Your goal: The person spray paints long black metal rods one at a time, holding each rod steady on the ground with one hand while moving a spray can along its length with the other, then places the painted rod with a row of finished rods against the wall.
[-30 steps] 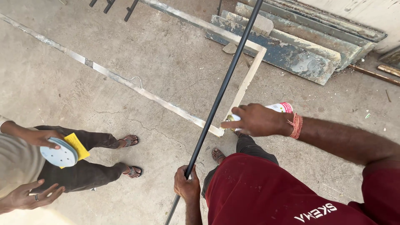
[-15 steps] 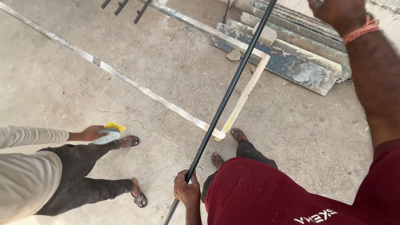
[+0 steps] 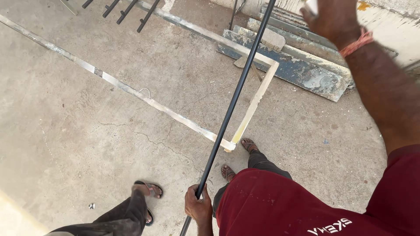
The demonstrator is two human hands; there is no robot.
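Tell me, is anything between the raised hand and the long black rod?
Nothing visible stands between them. The right hand is raised at the top of the view, just right of the black rod, with only open air between. The left hand grips the rod lower down.

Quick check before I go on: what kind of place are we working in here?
Likely an open metalwork yard: bare cracked concrete floor, a welded metal frame lying on it, steel sections stacked by the wall, and a long black rod in hand.
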